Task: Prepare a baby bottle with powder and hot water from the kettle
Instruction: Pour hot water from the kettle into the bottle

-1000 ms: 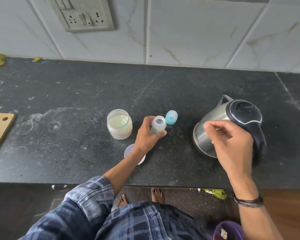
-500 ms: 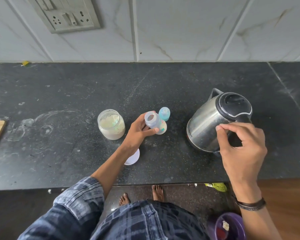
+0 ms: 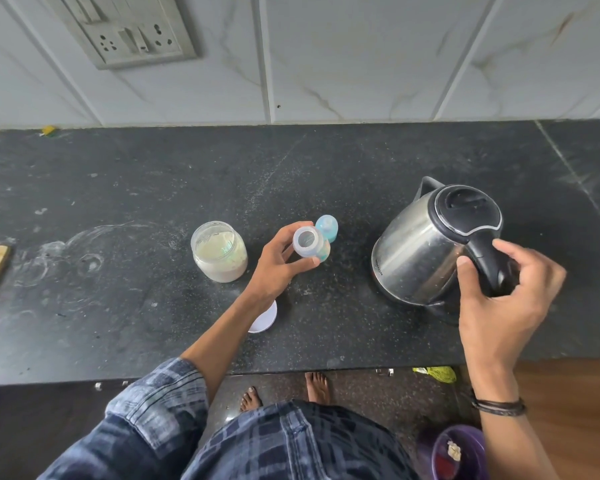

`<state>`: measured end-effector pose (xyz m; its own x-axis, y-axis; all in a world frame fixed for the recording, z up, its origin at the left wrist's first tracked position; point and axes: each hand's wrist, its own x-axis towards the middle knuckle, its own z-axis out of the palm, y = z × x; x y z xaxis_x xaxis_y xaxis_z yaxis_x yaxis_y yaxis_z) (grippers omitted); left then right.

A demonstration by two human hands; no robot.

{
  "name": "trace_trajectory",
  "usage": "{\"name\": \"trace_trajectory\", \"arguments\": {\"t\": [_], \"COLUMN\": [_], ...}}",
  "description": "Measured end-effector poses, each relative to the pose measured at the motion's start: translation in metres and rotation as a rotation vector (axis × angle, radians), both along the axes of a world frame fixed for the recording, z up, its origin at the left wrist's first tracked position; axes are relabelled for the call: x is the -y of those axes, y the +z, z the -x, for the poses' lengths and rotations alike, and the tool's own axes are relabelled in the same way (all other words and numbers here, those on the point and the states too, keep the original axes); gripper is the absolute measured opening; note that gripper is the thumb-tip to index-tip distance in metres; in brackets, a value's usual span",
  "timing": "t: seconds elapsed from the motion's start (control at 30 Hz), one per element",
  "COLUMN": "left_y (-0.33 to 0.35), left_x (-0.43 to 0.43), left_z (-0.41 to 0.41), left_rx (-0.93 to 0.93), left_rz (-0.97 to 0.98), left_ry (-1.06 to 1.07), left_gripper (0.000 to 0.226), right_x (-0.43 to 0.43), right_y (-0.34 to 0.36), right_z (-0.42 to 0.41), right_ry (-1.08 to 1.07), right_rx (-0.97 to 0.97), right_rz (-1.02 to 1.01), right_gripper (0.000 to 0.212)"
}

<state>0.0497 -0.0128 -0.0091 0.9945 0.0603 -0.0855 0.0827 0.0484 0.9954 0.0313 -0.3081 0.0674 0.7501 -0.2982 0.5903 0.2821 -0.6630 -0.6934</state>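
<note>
Closest to the counter edge, 1 white lid (image 3: 265,318) lying flat, partly tucked under the left forearm. Further in on the right, right hand (image 3: 499,299) curled round the black handle (image 3: 489,261) of the kettle (image 3: 420,251), thumb on the near side, fingers over the far side, so holding it, though can't tell how tight. Looks not yet lifted, judging by the base sitting on the dark countertop (image 3: 118,306). Over on the other side, left hand (image 3: 278,265) pinching the baby bottle (image 3: 309,242) between thumb and fingertips, mouth open and facing up, long axis near upright with a slight lean. Can't tell if raised or resting on the counter, and no telling about powder inside. Just left of that, open powder jar (image 3: 219,252). Right behind the bottle, 1 teal cap (image 3: 327,227). Key bit for the pour: bottle well left of the kettle, spout (image 3: 426,183) on the kettle's far-left side, handle near-right. So probably needs lifting and swinging left, spout leading, until over that small mouth. Narrow target, hot water, bare fingers right beside it, so worth going slow.
</note>
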Motion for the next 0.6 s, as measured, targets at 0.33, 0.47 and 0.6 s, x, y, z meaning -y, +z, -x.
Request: {"name": "trace_trajectory", "arguments": {"t": [0.33, 0.47, 0.6], "left_y": [0.009, 0.016, 0.021], "left_x": [0.005, 0.008, 0.009], "left_z": [-0.006, -0.009, -0.012], "left_rx": [0.019, 0.007, 0.002], "left_rz": [-0.064, -0.067, -0.065], "left_ry": [0.088, 0.093, 0.106], "left_gripper": [0.058, 0.059, 0.059], "right_x": [0.005, 0.008, 0.008], "right_y": [-0.008, -0.008, -0.009], "right_z": [-0.002, -0.003, -0.004], "right_ry": [0.004, 0.010, 0.004], "right_rx": [-0.196, -0.209, -0.192], "right_rz": [-0.292, -0.339, -0.383], "right_gripper": [0.044, 0.041, 0.041]}}
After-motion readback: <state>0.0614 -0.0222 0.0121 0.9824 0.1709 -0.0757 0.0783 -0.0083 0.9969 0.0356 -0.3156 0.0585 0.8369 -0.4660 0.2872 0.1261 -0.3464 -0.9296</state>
